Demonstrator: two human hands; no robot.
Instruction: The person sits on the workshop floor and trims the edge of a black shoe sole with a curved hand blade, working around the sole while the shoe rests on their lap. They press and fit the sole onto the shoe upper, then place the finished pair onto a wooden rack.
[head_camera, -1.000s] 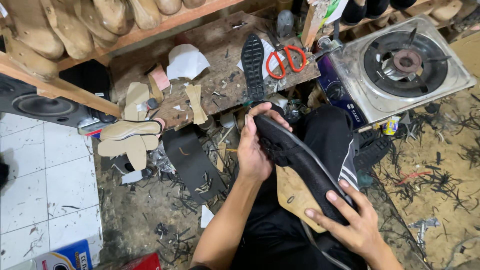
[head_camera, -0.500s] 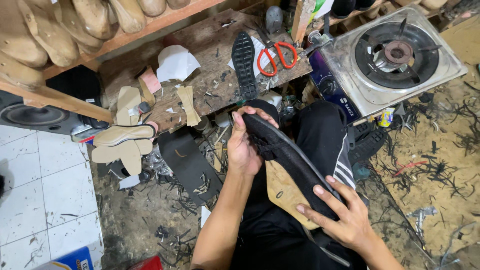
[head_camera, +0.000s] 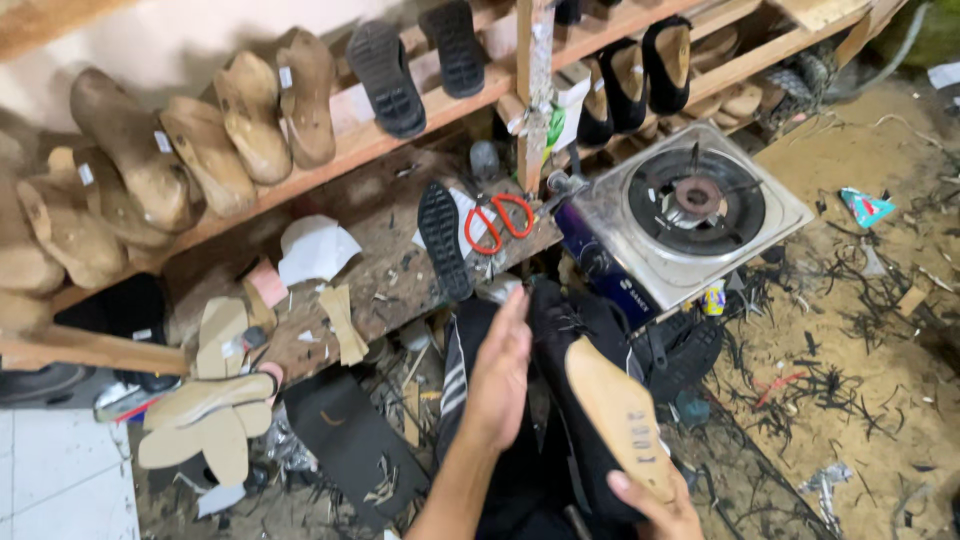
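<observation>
Black shoe (head_camera: 560, 340) with its tan insole (head_camera: 622, 415) up, left hand (head_camera: 497, 375) flat open against it, right hand (head_camera: 655, 505) clamped underneath.

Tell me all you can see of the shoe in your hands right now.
The shoe is black, turned sole-up on the lap, showing a tan insole board with dark markings. Its upper looks like dark fabric or leather wrapped around the board's edge. The left hand lies flat against its left side; the right hand grips its near end from below.

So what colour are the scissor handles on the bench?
Red, seen clearly in the head view: scissors on the wooden bench.
</observation>
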